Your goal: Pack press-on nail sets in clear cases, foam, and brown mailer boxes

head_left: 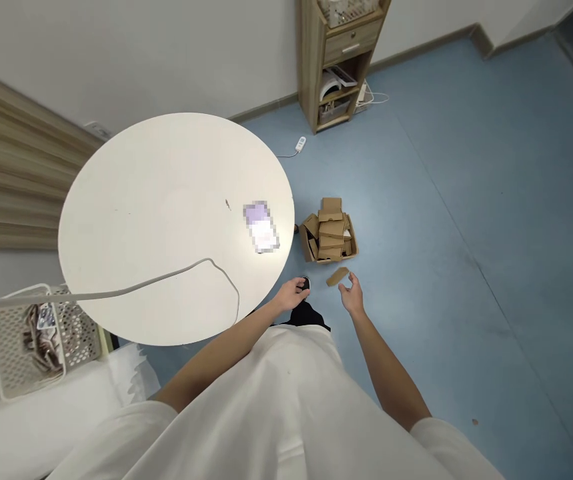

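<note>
My left hand point(293, 294) is beside the round table's right edge, above a dark shoe point(307, 283). Its fingers are curved, with a gap to the thumb and nothing visible between them. My right hand point(352, 295) is over the blue floor, thumb and fingers apart. Just past its fingertips is a small flat piece of brown cardboard point(337, 277); whether a fingertip touches its right end is unclear. Beyond both hands, an open cardboard box point(355, 252) on the floor is heaped with several folded brown cardboard pieces point(331, 230).
The round white table point(166, 187) on the left carries a blurred phone-like object point(261, 227). A pale cable point(156, 279) crosses in front of it. A wooden cabinet point(311, 67) stands by the wall, near a white power strip point(301, 144). White baskets point(26, 333) are at lower left.
</note>
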The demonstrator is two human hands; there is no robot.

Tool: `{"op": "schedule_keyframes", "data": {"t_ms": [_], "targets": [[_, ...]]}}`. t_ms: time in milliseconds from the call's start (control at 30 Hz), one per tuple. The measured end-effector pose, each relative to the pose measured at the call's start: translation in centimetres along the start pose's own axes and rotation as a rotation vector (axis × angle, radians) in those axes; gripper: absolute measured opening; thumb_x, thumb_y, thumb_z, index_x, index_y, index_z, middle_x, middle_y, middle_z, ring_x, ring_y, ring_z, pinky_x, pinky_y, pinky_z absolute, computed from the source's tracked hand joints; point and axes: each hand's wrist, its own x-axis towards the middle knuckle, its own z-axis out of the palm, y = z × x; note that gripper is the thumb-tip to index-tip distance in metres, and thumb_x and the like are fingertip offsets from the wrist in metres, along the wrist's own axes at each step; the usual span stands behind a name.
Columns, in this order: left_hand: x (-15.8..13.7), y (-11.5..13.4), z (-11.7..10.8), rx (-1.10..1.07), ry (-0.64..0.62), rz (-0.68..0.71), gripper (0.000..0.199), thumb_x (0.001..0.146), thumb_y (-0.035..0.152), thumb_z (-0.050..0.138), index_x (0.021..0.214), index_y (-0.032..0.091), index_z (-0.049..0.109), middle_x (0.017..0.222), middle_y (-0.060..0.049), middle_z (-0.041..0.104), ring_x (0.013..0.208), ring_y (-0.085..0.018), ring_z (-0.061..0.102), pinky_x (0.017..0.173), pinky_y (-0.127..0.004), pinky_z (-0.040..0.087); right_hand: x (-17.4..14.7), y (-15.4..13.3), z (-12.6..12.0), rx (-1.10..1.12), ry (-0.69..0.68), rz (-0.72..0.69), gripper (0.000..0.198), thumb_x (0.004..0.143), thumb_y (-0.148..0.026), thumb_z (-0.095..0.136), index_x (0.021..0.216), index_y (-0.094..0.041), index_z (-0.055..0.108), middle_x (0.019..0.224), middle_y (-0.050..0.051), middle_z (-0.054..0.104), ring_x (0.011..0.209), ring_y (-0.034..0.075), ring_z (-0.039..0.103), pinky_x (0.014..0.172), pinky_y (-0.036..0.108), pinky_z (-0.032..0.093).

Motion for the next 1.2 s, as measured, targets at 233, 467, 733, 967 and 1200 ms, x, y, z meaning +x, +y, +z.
{"op": "schedule_keyframes", "data": {"t_ms": [233, 467, 733, 967, 1200], "targets": [[-4.1, -1.7, -3.4, -0.185, 0.174, 0.069, 0.043, 0.066, 0.037, 0.067, 0.104, 0.018, 0.059, 0.103, -0.012, 0.063, 0.083, -0.023, 0.063, 0.076, -0.038, 0.049, -1.7, -2.8, 3.4, -0.032, -0.071, -0.183, 0.063, 0.074, -0.041, 0.049, 0.130, -0.015, 0.037, 0.126, 0.016, 0.048, 0.084, 0.020, 0.062, 0.083, 0.039, 0.046], [-12.6, -7.1, -9.0, -0.284, 0.394, 0.080, 0.046, 0.076, 0.037, 0.055, 0.116, 0.016, 0.051, 0.112, -0.012, 0.058, 0.089, -0.019, 0.059, 0.076, -0.031, 0.048, -6.0, -8.5, 12.0, 0.072, -0.194, -0.503, 0.046, 0.074, -0.042, 0.050, 0.110, -0.014, 0.052, 0.098, 0.011, 0.060, 0.066, 0.014, 0.056, 0.067, 0.031, 0.048], [-23.0, -16.9, -13.8, -0.565, 0.784, 0.032, 0.039, 0.075, 0.033, 0.058, 0.109, 0.013, 0.055, 0.106, -0.013, 0.060, 0.083, -0.017, 0.060, 0.074, -0.029, 0.048, -16.8, -11.8, 24.2, -0.123, -0.565, -0.730, 0.037, 0.076, -0.043, 0.049, 0.100, -0.016, 0.057, 0.087, 0.007, 0.063, 0.063, 0.014, 0.056, 0.063, 0.031, 0.047], [-29.4, -24.3, -14.5, -0.778, 1.031, 0.024, 0.036, 0.074, 0.034, 0.061, 0.104, 0.014, 0.056, 0.102, -0.011, 0.062, 0.091, -0.019, 0.060, 0.080, -0.032, 0.048, -24.7, -11.5, 31.9, -0.342, -0.902, -0.837, 0.037, 0.076, -0.047, 0.049, 0.096, -0.017, 0.059, 0.085, 0.007, 0.064, 0.065, 0.016, 0.057, 0.062, 0.031, 0.048], [-32.2, -29.7, -14.1, -0.903, 1.224, -0.042, 0.039, 0.073, 0.033, 0.060, 0.105, 0.013, 0.055, 0.102, -0.012, 0.062, 0.087, -0.019, 0.061, 0.079, -0.033, 0.048, -27.1, -11.5, 37.6, -0.607, -1.179, -0.901, 0.037, 0.076, -0.041, 0.050, 0.106, -0.021, 0.056, 0.089, 0.005, 0.063, 0.068, 0.016, 0.058, 0.067, 0.033, 0.049]]}}
